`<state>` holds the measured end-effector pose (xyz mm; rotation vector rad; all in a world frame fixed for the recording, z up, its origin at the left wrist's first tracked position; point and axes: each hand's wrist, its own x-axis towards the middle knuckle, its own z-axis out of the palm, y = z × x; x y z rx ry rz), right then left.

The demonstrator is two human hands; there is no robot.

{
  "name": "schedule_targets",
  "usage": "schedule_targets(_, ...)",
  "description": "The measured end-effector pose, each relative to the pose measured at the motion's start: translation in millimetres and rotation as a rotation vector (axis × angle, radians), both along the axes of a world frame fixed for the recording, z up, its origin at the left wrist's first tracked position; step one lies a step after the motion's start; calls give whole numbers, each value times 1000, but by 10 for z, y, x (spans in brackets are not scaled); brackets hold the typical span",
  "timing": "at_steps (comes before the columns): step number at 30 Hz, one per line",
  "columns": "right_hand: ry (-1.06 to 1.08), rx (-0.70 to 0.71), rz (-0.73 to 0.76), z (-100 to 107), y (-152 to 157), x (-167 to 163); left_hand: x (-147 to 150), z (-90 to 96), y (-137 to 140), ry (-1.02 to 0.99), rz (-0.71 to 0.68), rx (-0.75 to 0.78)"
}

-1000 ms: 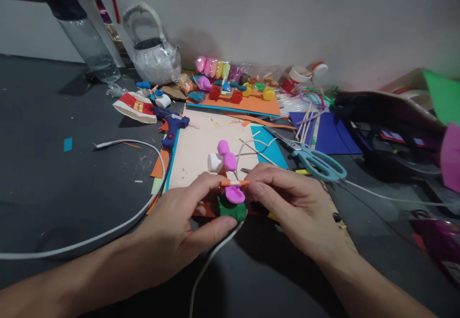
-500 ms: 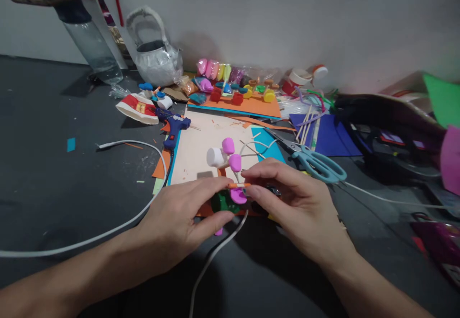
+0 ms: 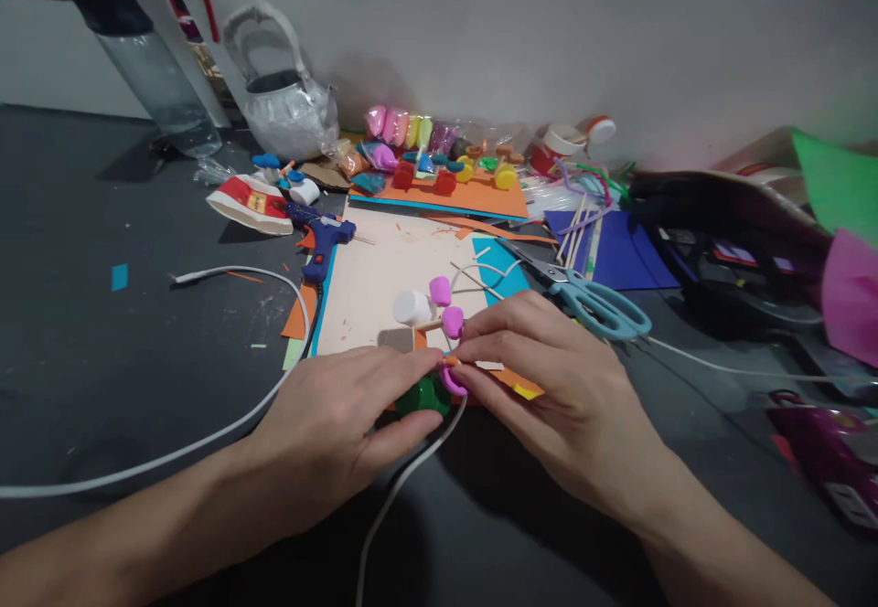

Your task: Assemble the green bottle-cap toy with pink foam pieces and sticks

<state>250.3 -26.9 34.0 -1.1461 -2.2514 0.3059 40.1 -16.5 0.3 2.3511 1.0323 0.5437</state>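
Observation:
My left hand (image 3: 357, 406) comes in from the left, its index fingertip at a small orange strip (image 3: 449, 361) and its thumb below, with a round green piece (image 3: 423, 395) between. From the other side, the fingers of my right hand (image 3: 549, 388) pinch that strip above a curved pink clay piece (image 3: 453, 380). Just beyond the fingertips are a pink clay lump (image 3: 452, 321), a second pink lump (image 3: 440, 292) and a white cylinder (image 3: 412, 307) with a thin stick beside it. How these parts join is hidden by my fingers.
A blue glue gun (image 3: 322, 246) lies left of the cream sheet (image 3: 384, 260). Blue-handled scissors (image 3: 604, 305) lie at right. A white cable (image 3: 226, 429) crosses the table at left. Behind stand a silver kettle (image 3: 288, 113), a bottle (image 3: 155, 86) and clay-wheeled crafts (image 3: 445, 182).
My right hand has closed in leftward, its fingers now pinching the orange strip more tightly. The pink lumps have shifted slightly down. The whole view has slid a little left.

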Motion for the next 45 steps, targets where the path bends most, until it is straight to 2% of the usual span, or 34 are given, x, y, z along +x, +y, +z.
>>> schedule_targets(3,-11,14,3,0,-1,3,-3,13,6,11,2,-26)
schedule_targets(7,63,-89,-13,22,8,34,-16,32,19,-4,20,-99)
schedule_targets(13,210,-234,-22,15,23,57,-35,-4,14,-158,76,-286)
schedule_targets(16,246,-219,-54,-16,20,53,-29,-1,30,-261,112,-377)
schedule_targets(19,307,-115,-214,-77,39,61,-20,16,62,-423,176,-604)
schedule_targets(21,371,-113,-295,-135,74,68,-19,16,82,-540,208,-809)
schedule_targets(23,488,-257,-286,-201,122,67,-23,0,96,-645,196,-959)
schedule_targets(26,748,-573,-189,-308,182,43,-31,-41,104,-786,148,-1077)
schedule_targets(30,959,-859,-83,-416,194,-21,-29,-66,105,-947,82,-1079)
schedule_targets(33,1095,-974,-85,-440,176,-69,-27,-35,106,-919,83,-1077)
schedule_targets(37,1207,-967,-133,-424,167,-102,-46,20,111,-849,110,-1051)
schedule_targets(42,1193,-893,-187,-410,164,-102,-58,41,125,-847,182,-798)
schedule_targets(45,1151,-880,-206,-420,159,-109,-46,46,126,-804,248,-760)
